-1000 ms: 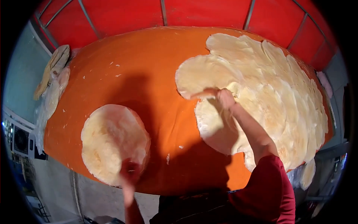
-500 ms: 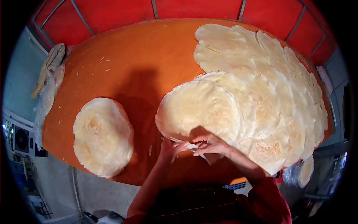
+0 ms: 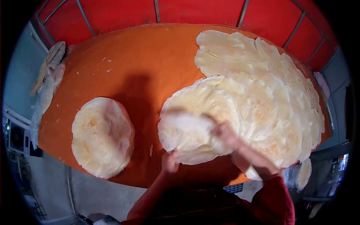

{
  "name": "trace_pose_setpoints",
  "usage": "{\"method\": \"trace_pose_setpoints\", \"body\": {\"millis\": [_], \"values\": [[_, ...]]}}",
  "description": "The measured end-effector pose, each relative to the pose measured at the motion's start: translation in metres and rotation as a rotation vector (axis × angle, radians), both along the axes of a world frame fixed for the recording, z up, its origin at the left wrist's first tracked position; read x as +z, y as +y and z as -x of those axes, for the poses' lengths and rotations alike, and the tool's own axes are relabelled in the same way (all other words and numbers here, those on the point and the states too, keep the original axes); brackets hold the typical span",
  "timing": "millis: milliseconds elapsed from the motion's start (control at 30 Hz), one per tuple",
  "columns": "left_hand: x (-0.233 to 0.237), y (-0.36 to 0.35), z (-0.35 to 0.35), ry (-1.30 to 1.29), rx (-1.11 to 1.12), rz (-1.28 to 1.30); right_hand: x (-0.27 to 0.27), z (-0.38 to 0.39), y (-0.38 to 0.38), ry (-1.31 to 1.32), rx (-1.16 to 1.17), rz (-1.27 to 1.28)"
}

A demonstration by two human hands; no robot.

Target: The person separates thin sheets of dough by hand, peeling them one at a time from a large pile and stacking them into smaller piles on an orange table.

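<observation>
Many thin, round, pale flatbreads (image 3: 262, 93) overlap across the right side of an orange-covered table (image 3: 112, 60). My left hand (image 3: 170, 162) is at the near left edge of the closest sheet (image 3: 187, 146), its fingers pressed together on that edge. Over the same sheet, my right hand (image 3: 225, 135) is blurred by motion and closed; a whitish blur and a darker streak extend leftward from it, and what it holds cannot be made out. Below my right wrist, a flap of flatbread (image 3: 252, 173) hangs at the table's near edge. To the left lies a separate round of flatbread (image 3: 101, 138).
Red panels (image 3: 202, 13) with metal bars stand behind the table. A cloth and clear plastic (image 3: 50, 80) hang over the left edge. At the lower right are a plastic bag and a pale round piece (image 3: 303, 174). A pink item (image 3: 322, 84) lies at the right edge.
My right hand has moved up and right from beside my left hand, now blurred. The near sheet's front edge lies lower and flatter. My left hand has shifted slightly down.
</observation>
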State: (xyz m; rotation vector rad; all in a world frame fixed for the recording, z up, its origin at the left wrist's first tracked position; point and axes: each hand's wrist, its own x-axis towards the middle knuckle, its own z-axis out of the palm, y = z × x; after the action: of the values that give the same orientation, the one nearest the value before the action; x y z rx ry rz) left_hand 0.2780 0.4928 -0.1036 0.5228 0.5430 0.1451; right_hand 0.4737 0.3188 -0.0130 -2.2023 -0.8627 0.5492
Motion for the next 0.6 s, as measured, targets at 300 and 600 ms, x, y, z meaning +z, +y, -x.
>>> {"method": "trace_pose_setpoints", "body": {"millis": [300,600], "values": [[-0.009,-0.005,0.010,0.103,0.139,-0.193,0.270,-0.168,-0.027,-1.082,-0.248,-0.041],[0.000,0.005,0.024,-0.108,0.029,-0.356,0.155,0.013,0.030,-1.099,0.324,0.555]]}}
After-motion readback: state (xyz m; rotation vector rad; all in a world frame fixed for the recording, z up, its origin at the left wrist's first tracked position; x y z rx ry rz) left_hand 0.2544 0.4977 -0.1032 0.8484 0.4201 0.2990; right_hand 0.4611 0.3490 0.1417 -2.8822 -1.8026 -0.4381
